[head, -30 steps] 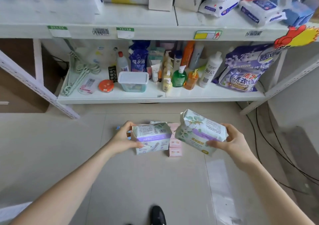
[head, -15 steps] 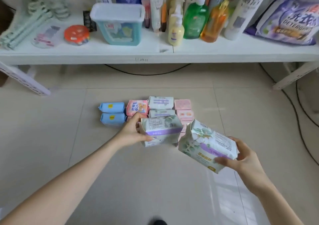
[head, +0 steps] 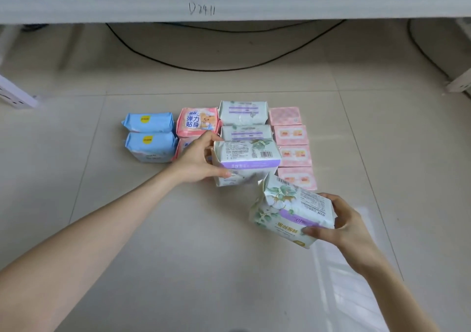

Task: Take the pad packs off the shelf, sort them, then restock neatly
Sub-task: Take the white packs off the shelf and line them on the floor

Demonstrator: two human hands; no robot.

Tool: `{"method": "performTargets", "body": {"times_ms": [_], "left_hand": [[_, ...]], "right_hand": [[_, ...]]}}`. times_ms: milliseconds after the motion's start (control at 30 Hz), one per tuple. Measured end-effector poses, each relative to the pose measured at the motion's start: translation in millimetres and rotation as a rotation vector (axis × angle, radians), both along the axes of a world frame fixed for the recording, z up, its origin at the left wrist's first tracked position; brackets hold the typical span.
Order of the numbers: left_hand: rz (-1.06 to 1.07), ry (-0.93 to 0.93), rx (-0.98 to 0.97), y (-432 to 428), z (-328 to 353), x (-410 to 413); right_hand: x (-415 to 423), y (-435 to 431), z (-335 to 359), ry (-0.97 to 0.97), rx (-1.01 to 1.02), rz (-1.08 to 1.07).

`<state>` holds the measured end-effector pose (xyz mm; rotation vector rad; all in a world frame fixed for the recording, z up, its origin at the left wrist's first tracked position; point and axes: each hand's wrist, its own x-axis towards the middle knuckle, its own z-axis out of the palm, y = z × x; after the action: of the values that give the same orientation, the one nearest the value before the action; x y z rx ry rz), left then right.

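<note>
Sorting looks to be the step in hand. The left hand (head: 200, 162) clasps a purple-banded pad pack (head: 246, 157) just to its right, at the near end of the matching packs (head: 242, 112) on the floor (head: 204, 242). The right hand (head: 349, 227) grasps a floral pad pack (head: 290, 212) to its left. Next, each pack needs seating squarely in line.

- The view now sits closer to the floor (head: 178, 268); of the shelf (head: 229, 3) only the front edge shows, along the far side.
- The left hand (head: 197, 159) now has its purple-banded pack (head: 246, 162) lower, at the near end of the white-and-purple column (head: 243, 112).
- The right hand (head: 341, 226) now has its floral pack (head: 290, 210) nearer and further right, tilted.
</note>
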<state>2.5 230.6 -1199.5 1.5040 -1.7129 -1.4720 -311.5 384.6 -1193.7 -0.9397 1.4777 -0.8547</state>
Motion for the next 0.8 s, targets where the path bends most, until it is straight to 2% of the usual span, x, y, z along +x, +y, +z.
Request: {"method": "performTargets", "body": {"times_ms": [367, 800], "left_hand": [[-0.041, 0.098, -0.039, 0, -12, -16], [-0.015, 0.003, -0.053, -5, -29, -6]], "right_hand": [[11, 28, -34, -0.038, 0.029, 0.013], [19, 28, -43, -0.080, 0.026, 0.051]]}}
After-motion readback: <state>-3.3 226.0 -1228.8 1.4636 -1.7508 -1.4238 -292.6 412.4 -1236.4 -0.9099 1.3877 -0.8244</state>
